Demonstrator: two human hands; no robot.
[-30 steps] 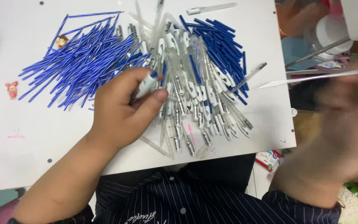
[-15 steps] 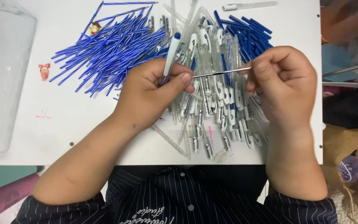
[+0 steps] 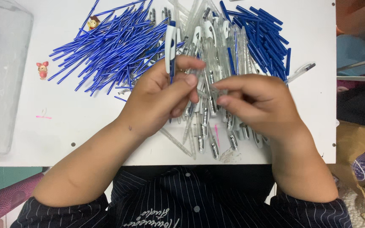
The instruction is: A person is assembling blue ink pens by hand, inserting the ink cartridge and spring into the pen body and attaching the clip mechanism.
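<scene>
The left hand (image 3: pixel 163 95) is gripping a pen (image 3: pixel 171 46) upright, its white clip end sticking up above the fingers. The right hand (image 3: pixel 258 103) is pinching a thin clear part at the pen's lower end, just beside the left fingertips. Clear barrels (image 3: pixel 203 126) are lying beneath both hands, blue refills (image 3: pixel 110 50) beyond the left fingers.

A: What colours am I looking at here?

B: Solid blue refills (image 3: pixel 106 50) piled on my white table (image 3: pixel 85 126), clear pen barrels (image 3: pixel 203 126) with white clips, my navy shirt (image 3: pixel 182 202) with thin pale pinstripes, and a pink scribble (image 3: pixel 43 116).
</scene>
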